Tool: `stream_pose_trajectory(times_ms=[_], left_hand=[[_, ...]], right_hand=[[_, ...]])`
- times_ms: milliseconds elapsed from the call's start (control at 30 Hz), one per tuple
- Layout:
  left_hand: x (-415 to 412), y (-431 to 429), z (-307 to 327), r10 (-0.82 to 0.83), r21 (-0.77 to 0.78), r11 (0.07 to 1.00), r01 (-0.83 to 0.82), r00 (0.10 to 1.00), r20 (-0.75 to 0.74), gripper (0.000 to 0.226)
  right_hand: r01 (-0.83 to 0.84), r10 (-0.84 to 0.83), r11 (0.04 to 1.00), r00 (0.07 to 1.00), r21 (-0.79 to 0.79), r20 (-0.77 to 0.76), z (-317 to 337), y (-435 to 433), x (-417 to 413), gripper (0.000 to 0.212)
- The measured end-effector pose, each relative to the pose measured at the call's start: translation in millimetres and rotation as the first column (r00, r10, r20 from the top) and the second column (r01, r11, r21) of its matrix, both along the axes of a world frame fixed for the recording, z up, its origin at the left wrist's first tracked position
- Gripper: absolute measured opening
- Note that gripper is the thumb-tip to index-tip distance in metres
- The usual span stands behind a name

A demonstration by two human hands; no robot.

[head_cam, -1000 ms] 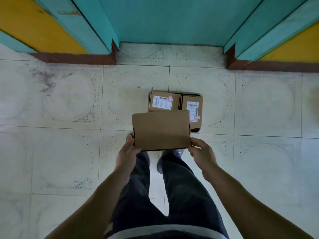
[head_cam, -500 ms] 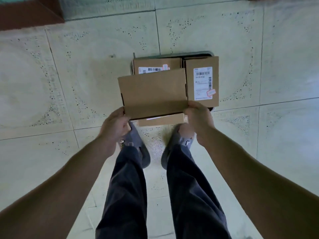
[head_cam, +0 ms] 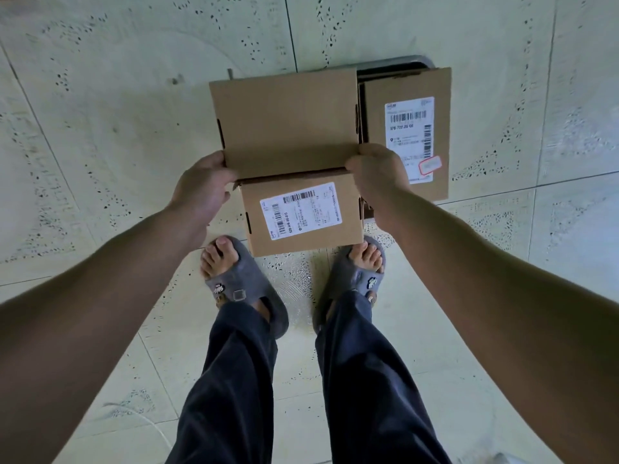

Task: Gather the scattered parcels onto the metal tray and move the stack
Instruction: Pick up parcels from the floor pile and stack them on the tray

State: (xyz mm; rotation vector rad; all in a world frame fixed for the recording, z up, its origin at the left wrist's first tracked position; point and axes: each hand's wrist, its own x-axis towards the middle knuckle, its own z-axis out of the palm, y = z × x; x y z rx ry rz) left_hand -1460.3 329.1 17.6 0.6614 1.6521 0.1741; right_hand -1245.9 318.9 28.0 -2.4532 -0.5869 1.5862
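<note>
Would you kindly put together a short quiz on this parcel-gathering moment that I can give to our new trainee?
1. True or false: the left hand and the right hand both grip the plain parcel.
2. Which parcel carries a red stamp on its label?
A) the plain parcel
B) the right labelled parcel
C) the labelled parcel by the feet
3. Short answer: what dark-rimmed thing shows just beyond the far edge of the right labelled parcel?

Key
1. True.
2. B.
3. The metal tray; only a corner of it shows.
</note>
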Motion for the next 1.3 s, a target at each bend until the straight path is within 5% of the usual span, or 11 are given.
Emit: stream_pose_trajectory(times_ms=[367, 633, 1033, 1133, 1300], left_hand=[[2.6, 7.4, -15.9, -0.043, 0.024, 0.999, 0.044, 0.998, -0.041, 0.033], [2.0, 2.6, -19.2, -0.090, 0.012, 0.996, 0.091, 0.994, -0.057, 0.035], [3.8, -5.6, -23.2, -0.136, -0.005, 0.991, 0.136, 0.988, -0.072, 0.030], [5.5, -6.8, -24.2, -0.116, 0.001, 0.993, 0.117, 0.989, -0.089, 0.026], [6.7, -7.1, -23.5, -0.099, 0.011, 0.995, 0.100, 0.992, -0.078, 0.017]], right_hand=[[-0.090, 0.088, 0.996, 0.995, 0.029, 0.044, -15.8, 3.3, 2.6, 0.036], [-0.133, 0.133, 0.991, 0.990, 0.013, 0.036, -16.6, -4.1, 4.1, 0.018], [-0.146, 0.145, 0.989, 0.989, 0.036, 0.017, -14.0, -17.7, 4.3, 0.040], [-0.184, 0.179, 0.981, 0.980, 0.058, 0.088, -12.4, -23.7, 7.0, 0.024], [-0.111, 0.129, 0.985, 0.983, -0.134, 0.129, -11.5, -67.5, 10.9, 0.024]])
